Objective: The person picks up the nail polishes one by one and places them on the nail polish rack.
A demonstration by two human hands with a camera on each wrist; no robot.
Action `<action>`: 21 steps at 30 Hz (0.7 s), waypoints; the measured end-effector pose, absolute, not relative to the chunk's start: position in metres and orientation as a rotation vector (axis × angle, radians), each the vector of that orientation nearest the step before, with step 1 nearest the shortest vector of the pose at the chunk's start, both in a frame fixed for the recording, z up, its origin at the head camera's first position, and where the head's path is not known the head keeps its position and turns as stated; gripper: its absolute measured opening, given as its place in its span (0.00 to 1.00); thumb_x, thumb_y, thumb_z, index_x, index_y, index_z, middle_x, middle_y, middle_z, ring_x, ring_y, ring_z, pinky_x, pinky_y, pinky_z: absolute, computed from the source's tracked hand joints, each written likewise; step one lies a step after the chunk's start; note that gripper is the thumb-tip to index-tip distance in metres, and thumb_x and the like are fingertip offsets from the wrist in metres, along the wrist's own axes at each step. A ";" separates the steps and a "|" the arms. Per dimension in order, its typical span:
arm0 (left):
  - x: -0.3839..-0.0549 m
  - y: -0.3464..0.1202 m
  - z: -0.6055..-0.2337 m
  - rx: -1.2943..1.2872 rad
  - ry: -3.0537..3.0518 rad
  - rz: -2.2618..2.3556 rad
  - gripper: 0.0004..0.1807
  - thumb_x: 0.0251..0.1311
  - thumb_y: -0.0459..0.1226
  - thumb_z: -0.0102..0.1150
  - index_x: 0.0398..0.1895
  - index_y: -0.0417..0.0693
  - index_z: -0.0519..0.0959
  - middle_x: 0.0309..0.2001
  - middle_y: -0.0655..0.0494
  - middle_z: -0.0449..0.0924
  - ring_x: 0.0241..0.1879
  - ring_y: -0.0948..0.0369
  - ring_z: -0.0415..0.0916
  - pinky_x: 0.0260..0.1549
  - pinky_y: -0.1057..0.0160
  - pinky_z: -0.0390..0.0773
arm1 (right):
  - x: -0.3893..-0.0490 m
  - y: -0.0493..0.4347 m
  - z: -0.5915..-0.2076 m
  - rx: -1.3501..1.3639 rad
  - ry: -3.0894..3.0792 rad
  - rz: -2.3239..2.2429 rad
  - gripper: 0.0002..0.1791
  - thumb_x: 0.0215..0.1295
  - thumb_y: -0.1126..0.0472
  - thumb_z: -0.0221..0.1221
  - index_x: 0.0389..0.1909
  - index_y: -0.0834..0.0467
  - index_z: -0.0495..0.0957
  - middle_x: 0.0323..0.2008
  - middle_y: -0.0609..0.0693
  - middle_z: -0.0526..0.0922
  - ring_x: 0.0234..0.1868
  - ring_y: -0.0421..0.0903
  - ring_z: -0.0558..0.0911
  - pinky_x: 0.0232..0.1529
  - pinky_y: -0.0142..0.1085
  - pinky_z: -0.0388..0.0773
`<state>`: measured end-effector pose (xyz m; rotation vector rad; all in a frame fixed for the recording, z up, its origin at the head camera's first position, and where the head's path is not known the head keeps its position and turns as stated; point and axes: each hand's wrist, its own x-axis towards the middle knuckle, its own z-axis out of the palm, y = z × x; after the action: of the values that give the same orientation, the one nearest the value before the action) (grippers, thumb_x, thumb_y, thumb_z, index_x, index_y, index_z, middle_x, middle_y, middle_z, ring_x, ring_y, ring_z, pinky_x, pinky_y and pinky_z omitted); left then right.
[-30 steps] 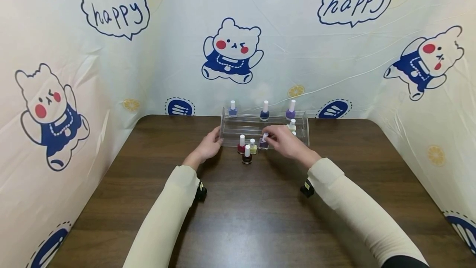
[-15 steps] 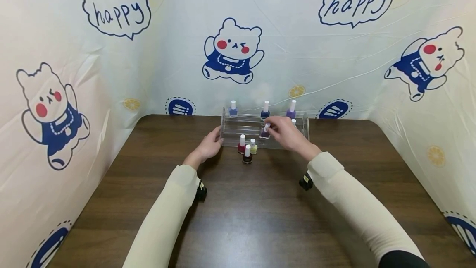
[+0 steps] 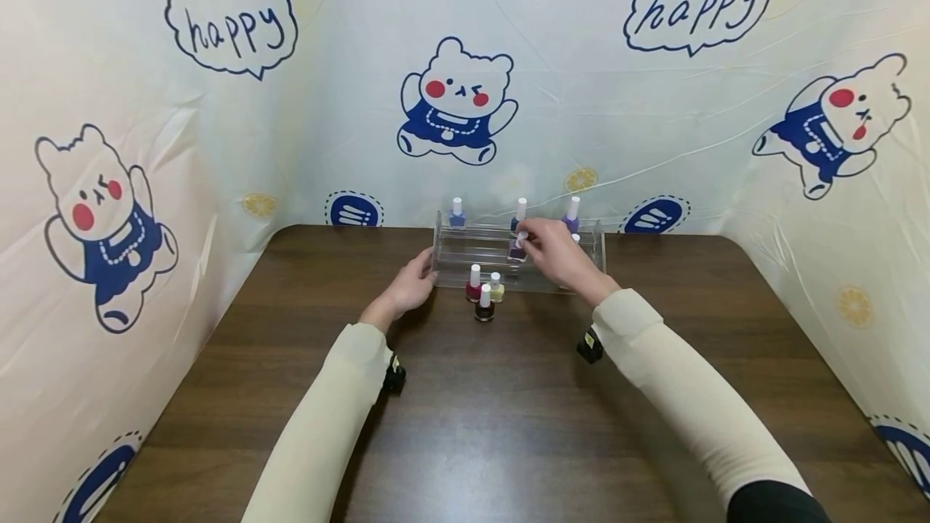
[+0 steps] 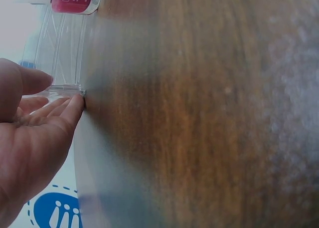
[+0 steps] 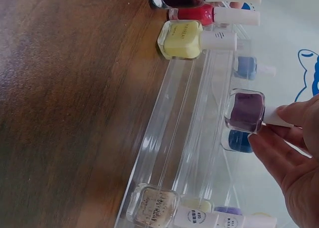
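Note:
My right hand [image 3: 558, 253] pinches the white cap of a dark purple nail polish bottle [image 5: 245, 110] between thumb and fingers. The bottle is over the middle tier of a clear stepped display rack [image 3: 468, 255], in front of a dark blue bottle [image 5: 240, 140] on the back tier. My left hand [image 3: 410, 281] holds the rack's left end, thumb on one side of the end panel and fingers on the other. Before the rack stand a red polish [image 3: 474, 291], a yellow polish [image 5: 182, 39] and a very dark polish [image 3: 484, 311].
A light blue polish [image 3: 457, 218] and a violet polish [image 3: 571, 223] stand on the rack's back tier. At its right end, lower down, sits a glittery beige polish [image 5: 157, 206]. The brown wooden table [image 3: 465, 418] meets a printed cloth backdrop [image 3: 327, 119] behind the rack.
My right hand has raised the dark purple polish from the rack's front and carried it back toward the upper tiers. My left hand has stayed at the rack's left end.

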<state>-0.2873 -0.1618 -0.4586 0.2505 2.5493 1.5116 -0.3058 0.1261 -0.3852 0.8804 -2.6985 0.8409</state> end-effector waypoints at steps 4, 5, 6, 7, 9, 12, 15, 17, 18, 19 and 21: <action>-0.288 -0.162 -0.459 0.248 2.551 1.510 0.32 0.78 0.30 0.40 0.82 0.43 0.49 0.77 0.38 0.59 0.74 0.46 0.63 0.72 0.47 0.64 | -0.310 0.125 -0.388 0.854 -2.702 0.847 0.12 0.73 0.69 0.58 0.53 0.68 0.81 0.48 0.61 0.86 0.46 0.54 0.87 0.48 0.45 0.86; -0.288 -0.162 -0.460 0.248 2.552 1.510 0.32 0.79 0.30 0.40 0.82 0.43 0.49 0.77 0.38 0.59 0.74 0.46 0.63 0.72 0.48 0.64 | -0.310 0.125 -0.388 0.846 -2.702 0.850 0.12 0.73 0.69 0.58 0.53 0.68 0.81 0.48 0.61 0.86 0.46 0.53 0.87 0.47 0.45 0.86; -0.289 -0.162 -0.460 0.247 2.555 1.509 0.32 0.79 0.30 0.40 0.82 0.43 0.49 0.77 0.38 0.59 0.74 0.46 0.63 0.72 0.48 0.64 | -0.311 0.125 -0.389 0.841 -2.700 0.854 0.12 0.73 0.69 0.58 0.53 0.68 0.81 0.47 0.61 0.87 0.45 0.53 0.87 0.47 0.45 0.86; -0.289 -0.162 -0.461 0.245 2.556 1.510 0.32 0.79 0.30 0.40 0.82 0.43 0.49 0.77 0.39 0.59 0.74 0.46 0.63 0.72 0.48 0.64 | -0.312 0.125 -0.389 0.837 -2.697 0.857 0.12 0.73 0.69 0.58 0.53 0.68 0.81 0.47 0.61 0.87 0.45 0.53 0.87 0.47 0.45 0.86; -0.289 -0.162 -0.461 0.241 2.560 1.509 0.32 0.78 0.30 0.40 0.82 0.44 0.49 0.77 0.39 0.59 0.74 0.46 0.63 0.72 0.48 0.64 | -0.313 0.125 -0.390 0.832 -2.694 0.861 0.12 0.73 0.70 0.58 0.53 0.69 0.81 0.47 0.62 0.87 0.45 0.54 0.87 0.46 0.45 0.86; -0.289 -0.162 -0.461 0.238 2.562 1.513 0.32 0.78 0.30 0.40 0.82 0.44 0.50 0.77 0.39 0.59 0.74 0.46 0.63 0.72 0.49 0.64 | -0.315 0.125 -0.389 0.817 -2.697 0.863 0.13 0.73 0.70 0.58 0.54 0.69 0.81 0.47 0.62 0.87 0.44 0.53 0.87 0.46 0.45 0.86; -0.289 -0.162 -0.460 0.236 2.559 1.514 0.32 0.78 0.30 0.40 0.82 0.44 0.49 0.77 0.39 0.59 0.74 0.46 0.63 0.72 0.49 0.63 | -0.318 0.125 -0.390 0.806 -2.702 0.858 0.13 0.73 0.70 0.57 0.54 0.69 0.80 0.47 0.62 0.86 0.45 0.54 0.87 0.47 0.45 0.86; -0.288 -0.161 -0.459 0.234 2.557 1.512 0.32 0.78 0.30 0.40 0.82 0.43 0.49 0.77 0.38 0.58 0.74 0.46 0.62 0.72 0.49 0.63 | -0.320 0.125 -0.391 0.800 -2.707 0.847 0.13 0.73 0.70 0.57 0.54 0.69 0.80 0.47 0.62 0.86 0.44 0.54 0.86 0.47 0.44 0.86; -0.288 -0.161 -0.459 0.233 2.555 1.513 0.32 0.78 0.30 0.40 0.82 0.43 0.49 0.78 0.38 0.58 0.74 0.45 0.62 0.73 0.49 0.63 | -0.321 0.125 -0.392 0.799 -2.706 0.844 0.13 0.72 0.70 0.57 0.54 0.69 0.80 0.47 0.62 0.86 0.44 0.54 0.86 0.47 0.44 0.86; -0.287 -0.161 -0.459 0.232 2.553 1.515 0.32 0.78 0.30 0.40 0.82 0.43 0.49 0.78 0.38 0.58 0.74 0.45 0.62 0.73 0.49 0.63 | -0.322 0.124 -0.393 0.796 -2.708 0.839 0.12 0.72 0.71 0.58 0.53 0.69 0.81 0.46 0.62 0.86 0.44 0.53 0.86 0.46 0.44 0.86; -0.287 -0.161 -0.458 0.230 2.550 1.521 0.32 0.78 0.30 0.40 0.82 0.43 0.49 0.78 0.38 0.58 0.74 0.45 0.62 0.73 0.49 0.63 | -0.323 0.124 -0.395 0.791 -2.708 0.835 0.12 0.72 0.71 0.58 0.52 0.68 0.81 0.45 0.61 0.87 0.42 0.53 0.86 0.45 0.45 0.86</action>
<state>-0.2868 -0.1608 -0.4583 0.2302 2.5495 1.5209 -0.3230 0.1240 -0.3950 0.7906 -2.7085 0.8351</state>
